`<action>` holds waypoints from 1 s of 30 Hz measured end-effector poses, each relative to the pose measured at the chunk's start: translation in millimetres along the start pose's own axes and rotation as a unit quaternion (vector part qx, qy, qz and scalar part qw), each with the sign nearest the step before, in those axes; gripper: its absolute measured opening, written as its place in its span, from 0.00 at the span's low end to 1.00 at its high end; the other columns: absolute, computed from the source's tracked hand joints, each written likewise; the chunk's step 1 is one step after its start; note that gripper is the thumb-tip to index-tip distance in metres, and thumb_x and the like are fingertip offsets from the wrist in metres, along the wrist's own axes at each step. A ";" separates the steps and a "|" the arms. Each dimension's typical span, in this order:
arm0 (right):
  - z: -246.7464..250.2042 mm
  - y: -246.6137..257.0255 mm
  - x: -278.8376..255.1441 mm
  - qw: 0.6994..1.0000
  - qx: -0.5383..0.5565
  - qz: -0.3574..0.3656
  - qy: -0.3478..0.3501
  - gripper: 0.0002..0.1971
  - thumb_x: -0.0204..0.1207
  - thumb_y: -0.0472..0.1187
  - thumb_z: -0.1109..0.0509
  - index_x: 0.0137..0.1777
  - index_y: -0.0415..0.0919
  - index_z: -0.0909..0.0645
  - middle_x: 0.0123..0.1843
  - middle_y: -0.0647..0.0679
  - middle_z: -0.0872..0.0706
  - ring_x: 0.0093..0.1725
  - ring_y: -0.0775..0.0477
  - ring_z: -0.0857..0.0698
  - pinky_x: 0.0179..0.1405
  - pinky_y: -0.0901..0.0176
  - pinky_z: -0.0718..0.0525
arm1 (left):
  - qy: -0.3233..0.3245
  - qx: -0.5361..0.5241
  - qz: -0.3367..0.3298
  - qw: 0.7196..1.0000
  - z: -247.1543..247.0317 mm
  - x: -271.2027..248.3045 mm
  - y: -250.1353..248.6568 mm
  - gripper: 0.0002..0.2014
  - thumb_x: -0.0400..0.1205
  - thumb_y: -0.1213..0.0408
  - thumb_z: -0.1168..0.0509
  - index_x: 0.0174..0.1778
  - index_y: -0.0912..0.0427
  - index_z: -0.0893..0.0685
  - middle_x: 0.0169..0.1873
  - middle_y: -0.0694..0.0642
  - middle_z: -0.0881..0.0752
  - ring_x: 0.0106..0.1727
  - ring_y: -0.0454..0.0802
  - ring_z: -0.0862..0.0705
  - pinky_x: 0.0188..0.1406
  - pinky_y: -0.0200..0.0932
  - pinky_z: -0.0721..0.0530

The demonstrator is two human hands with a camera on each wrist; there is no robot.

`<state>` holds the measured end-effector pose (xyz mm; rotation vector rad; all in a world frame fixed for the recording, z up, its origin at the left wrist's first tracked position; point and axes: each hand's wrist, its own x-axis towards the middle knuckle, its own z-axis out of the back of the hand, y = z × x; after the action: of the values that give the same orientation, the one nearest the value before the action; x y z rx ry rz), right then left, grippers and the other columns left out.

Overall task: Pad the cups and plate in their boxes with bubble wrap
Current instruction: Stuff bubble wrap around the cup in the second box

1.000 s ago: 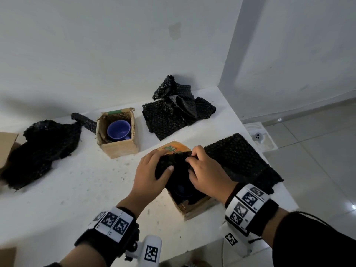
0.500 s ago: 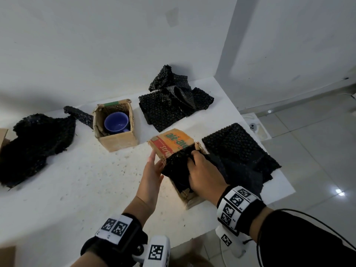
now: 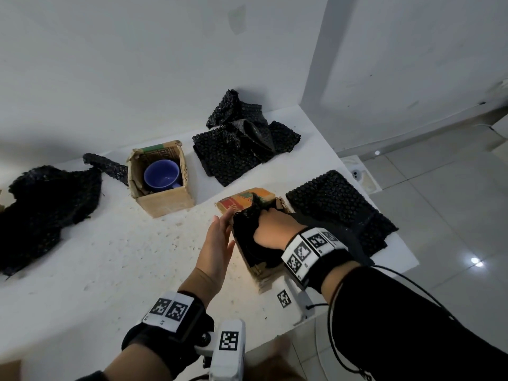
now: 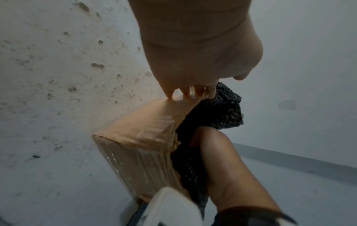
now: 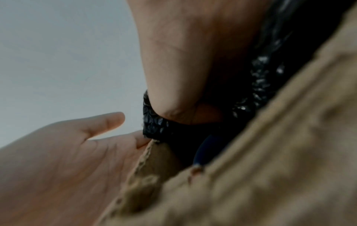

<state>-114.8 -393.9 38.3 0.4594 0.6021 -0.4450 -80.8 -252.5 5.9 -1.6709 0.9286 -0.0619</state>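
- Near cardboard box [image 3: 254,266] sits at the bench's [image 3: 110,251] front edge, mouth up, one printed flap [image 3: 242,200] standing open on its far side.
- Right hand [image 3: 270,225] is down in the box mouth, pressing a wad of black bubble wrap [image 3: 246,237] inside. Its fingers are buried in the wrap — cannot tell how tightly they curl, though the hand looks closed on the wad.
- Right wrist view: a sliver of dark blue rim [image 5: 201,152] shows under the wrap, probably the cup; the wrap lies above it, between hand and cup.
- Left hand [image 3: 217,243] is flat, fingers straight and together, holding nothing; fingertips [image 4: 171,95] touch the box's left wall near the top edge — bracing it, by the look.
- Key relation: the cup is straight below the right hand, so the coming push goes down into the box, the left palm steadying the wall.
- Second box [image 3: 162,185] stands further back, well apart, with a blue mug [image 3: 162,176] upright inside and no padding visible.
- Loose bubble wrap: a sheet [image 3: 338,207] just right of the near box, a crumpled pile [image 3: 239,144] at the back, a heap [image 3: 46,204] far left.
- No plate visible.
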 end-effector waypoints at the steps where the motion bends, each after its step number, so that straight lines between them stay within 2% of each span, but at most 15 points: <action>1: 0.4 1.4 1.6 1.000 -0.025 -0.003 0.010 0.10 0.78 0.41 0.43 0.53 0.36 0.28 0.63 0.34 0.24 0.59 0.36 0.24 0.55 0.49 0.26 | -0.006 0.011 -0.002 1.000 -0.2 -1.0 0.6 0.23 0.88 0.47 0.58 0.73 0.49 0.28 0.71 0.46 0.26 0.73 0.41 0.31 0.80 0.54 0.41; 3: 0.3 3.4 1.4 0.997 -0.069 -0.019 0.015 0.09 0.81 0.39 0.43 0.55 0.35 0.26 0.70 0.32 0.28 0.62 0.33 0.26 0.54 0.49 0.26 | 0.007 0.010 -0.009 1.000 -0.4 -3.2 3.5 0.22 0.88 0.48 0.59 0.73 0.45 0.29 0.74 0.46 0.27 0.75 0.41 0.31 0.80 0.52 0.38; 5: -0.3 3.4 -3.6 0.993 -0.116 -0.009 0.007 0.14 0.82 0.34 0.44 0.65 0.31 0.27 0.76 0.31 0.35 0.66 0.32 0.26 0.57 0.48 0.25 | -0.003 0.015 -0.015 1.000 1.3 -5.2 4.9 0.21 0.88 0.48 0.59 0.70 0.42 0.27 0.75 0.47 0.27 0.76 0.41 0.31 0.79 0.50 0.37; 6: -1.1 2.7 -8.7 0.993 -0.119 -0.011 -0.013 0.17 0.82 0.32 0.45 0.70 0.30 0.30 0.75 0.32 0.35 0.65 0.32 0.24 0.56 0.48 0.25 | -0.004 0.016 -0.015 1.000 2.5 -5.7 5.5 0.20 0.88 0.48 0.59 0.69 0.41 0.26 0.75 0.47 0.27 0.76 0.41 0.31 0.79 0.49 0.37; 9: -3.4 0.5 -22.8 0.977 -0.152 0.042 -0.141 0.17 0.80 0.29 0.43 0.68 0.32 0.27 0.64 0.37 0.22 0.58 0.35 0.19 0.50 0.49 0.22 | 0.004 0.003 -0.012 1.000 3.1 -4.9 5.6 0.20 0.88 0.47 0.58 0.65 0.37 0.23 0.75 0.48 0.28 0.76 0.40 0.32 0.79 0.48 0.39; 11: -8.8 -6.8 -28.4 0.957 -0.153 0.106 -0.222 0.18 0.80 0.31 0.44 0.69 0.34 0.30 0.56 0.37 0.19 0.50 0.37 0.16 0.38 0.51 0.21 | 0.000 -0.005 -0.015 1.000 1.8 -5.6 5.1 0.20 0.88 0.48 0.57 0.67 0.41 0.23 0.74 0.47 0.26 0.75 0.40 0.31 0.80 0.48 0.39; 12: -8.9 -9.0 -30.8 0.951 -0.144 0.132 -0.241 0.18 0.78 0.32 0.45 0.68 0.35 0.28 0.53 0.36 0.19 0.47 0.37 0.17 0.32 0.52 0.22 | -0.003 -0.009 -0.018 1.000 1.6 -5.4 6.1 0.21 0.88 0.49 0.57 0.69 0.44 0.23 0.74 0.47 0.26 0.75 0.40 0.30 0.79 0.49 0.38; 14: -13.7 -14.4 -29.4 0.928 -0.147 0.187 -0.286 0.16 0.73 0.33 0.46 0.56 0.35 0.20 0.45 0.38 0.20 0.42 0.38 0.19 0.24 0.57 0.28 | -0.005 -0.012 -0.022 1.000 0.3 -6.1 5.1 0.21 0.88 0.50 0.57 0.72 0.47 0.25 0.73 0.48 0.25 0.74 0.40 0.29 0.79 0.49 0.38; 16: -20.2 -21.9 -21.7 0.890 -0.178 0.238 -0.346 0.15 0.72 0.32 0.46 0.41 0.36 0.17 0.38 0.41 0.20 0.39 0.40 0.20 0.26 0.58 0.24 | -0.005 -0.008 -0.024 1.000 -0.9 -7.3 4.4 0.22 0.88 0.51 0.56 0.73 0.48 0.26 0.72 0.48 0.24 0.73 0.41 0.29 0.79 0.48 0.37; 18: -23.4 -22.5 -18.1 0.895 -0.175 0.238 -0.334 0.13 0.71 0.30 0.43 0.36 0.36 0.16 0.37 0.42 0.19 0.39 0.41 0.19 0.27 0.56 0.20 | -0.009 -0.005 -0.023 1.000 -0.5 -7.5 5.0 0.22 0.88 0.50 0.56 0.73 0.48 0.26 0.72 0.49 0.24 0.73 0.40 0.29 0.78 0.47 0.37; 20: -25.4 -21.6 -17.2 0.913 -0.165 0.208 -0.311 0.05 0.66 0.28 0.32 0.39 0.34 0.16 0.38 0.42 0.19 0.39 0.40 0.19 0.25 0.55 0.20 | -0.004 -0.006 -0.022 1.000 1.3 -5.8 5.7 0.23 0.86 0.47 0.53 0.73 0.47 0.26 0.73 0.48 0.25 0.74 0.40 0.30 0.80 0.49 0.39; 21: -26.9 -20.9 -17.2 0.923 -0.155 0.195 -0.293 0.06 0.64 0.27 0.29 0.41 0.33 0.16 0.39 0.41 0.19 0.40 0.39 0.19 0.25 0.53 0.18 | 0.001 -0.006 -0.021 1.000 2.4 -5.5 6.1 0.25 0.83 0.44 0.51 0.73 0.46 0.26 0.74 0.47 0.25 0.75 0.40 0.30 0.80 0.50 0.39; 23: -28.6 -18.6 -20.5 0.942 -0.148 0.171 -0.249 0.11 0.69 0.29 0.32 0.52 0.31 0.19 0.47 0.38 0.20 0.47 0.37 0.19 0.35 0.47 0.16 | 0.003 -0.001 -0.020 1.000 4.4 -4.9 7.1 0.27 0.78 0.42 0.50 0.72 0.44 0.26 0.74 0.47 0.25 0.75 0.40 0.30 0.80 0.50 0.40; 26: -29.3 -18.4 -22.7 0.960 -0.163 0.125 -0.188 0.22 0.75 0.37 0.37 0.69 0.32 0.30 0.62 0.38 0.25 0.62 0.38 0.26 0.56 0.49 0.23 | 0.004 0.011 -0.014 1.000 2.7 -5.4 8.0 0.27 0.78 0.41 0.51 0.71 0.41 0.26 0.75 0.46 0.27 0.76 0.40 0.32 0.81 0.51 0.41; 30: -23.4 -4.5 -12.0 0.966 -0.205 0.089 -0.131 0.20 0.79 0.40 0.40 0.70 0.34 0.28 0.67 0.37 0.25 0.66 0.38 0.27 0.63 0.49 0.26 | -0.011 0.001 -0.009 1.000 -6.0 -10.9 4.6 0.38 0.69 0.34 0.44 0.76 0.45 0.30 0.75 0.45 0.27 0.76 0.39 0.32 0.81 0.49 0.41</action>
<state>-136.1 -382.0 27.4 0.0548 0.3778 -0.1950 -93.7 -251.0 8.6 -1.6761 0.8969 -0.0575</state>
